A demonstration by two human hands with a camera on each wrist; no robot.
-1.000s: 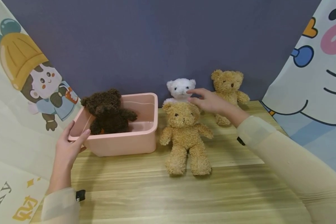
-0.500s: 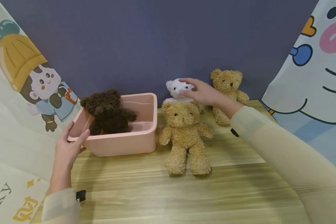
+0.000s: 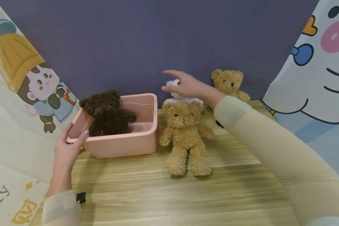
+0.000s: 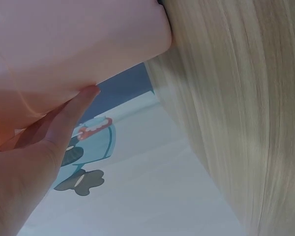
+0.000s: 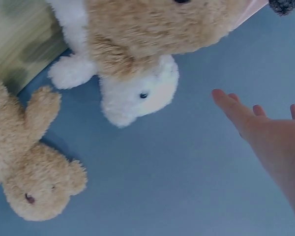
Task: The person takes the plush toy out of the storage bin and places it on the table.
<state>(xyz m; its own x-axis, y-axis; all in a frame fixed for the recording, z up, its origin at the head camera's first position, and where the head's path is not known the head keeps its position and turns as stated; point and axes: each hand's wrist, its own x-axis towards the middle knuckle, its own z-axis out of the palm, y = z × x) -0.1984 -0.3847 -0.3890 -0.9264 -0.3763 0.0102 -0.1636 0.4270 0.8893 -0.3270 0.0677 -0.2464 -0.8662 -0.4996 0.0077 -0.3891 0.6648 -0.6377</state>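
Observation:
With thumb and fingers on either side of the rim, my left hand (image 3: 67, 150) grips the front left corner of a pink plastic bin (image 3: 135, 144). A dark brown teddy bear (image 3: 108, 114) sits inside it. My right hand (image 3: 189, 85) is held with spread fingers before the head of a white teddy bear (image 5: 137, 93), hiding most of its face in the head view. The right wrist view shows that hand (image 5: 270, 128) apart from the toy, with nothing between its fingers. In front of the white bear sits a light brown teddy bear (image 3: 186, 138).
Another light brown teddy bear (image 3: 228, 83) sits at the back right, partly behind my right arm. A dark wall panel (image 3: 130, 47) closes off the back of the wooden table (image 3: 147, 194). Printed cartoon sheets (image 3: 22, 103) stand at both sides.
My right hand has moved left and slightly up across the white teddy bear's head, covering more of its face. My left hand stays on the pink bin.

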